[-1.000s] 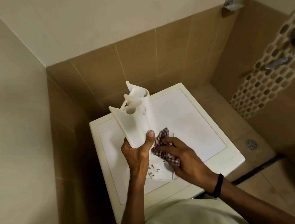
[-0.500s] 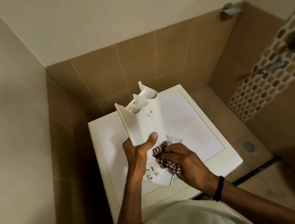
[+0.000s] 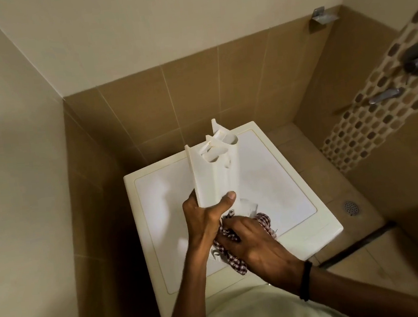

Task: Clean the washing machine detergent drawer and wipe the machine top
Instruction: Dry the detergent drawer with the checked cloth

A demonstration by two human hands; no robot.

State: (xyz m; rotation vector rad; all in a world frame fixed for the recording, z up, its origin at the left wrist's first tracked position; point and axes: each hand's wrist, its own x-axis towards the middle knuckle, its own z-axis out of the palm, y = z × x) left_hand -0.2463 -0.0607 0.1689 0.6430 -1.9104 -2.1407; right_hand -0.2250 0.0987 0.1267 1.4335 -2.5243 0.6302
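Above the washing machine top [image 3: 270,177], my left hand [image 3: 204,218] grips the upright white detergent drawer [image 3: 215,176]; my right hand [image 3: 254,241] presses a clutched checked cloth [image 3: 236,262] against its lower end.

Bare left forearm [image 3: 190,288], bare right forearm [image 3: 352,285], left hand [image 3: 204,218], right hand [image 3: 256,244], thin black band [image 3: 305,280] round the right wrist, short thumbnail [image 3: 231,195] on the left, pale cream shirt [image 3: 259,314] with soft folds.
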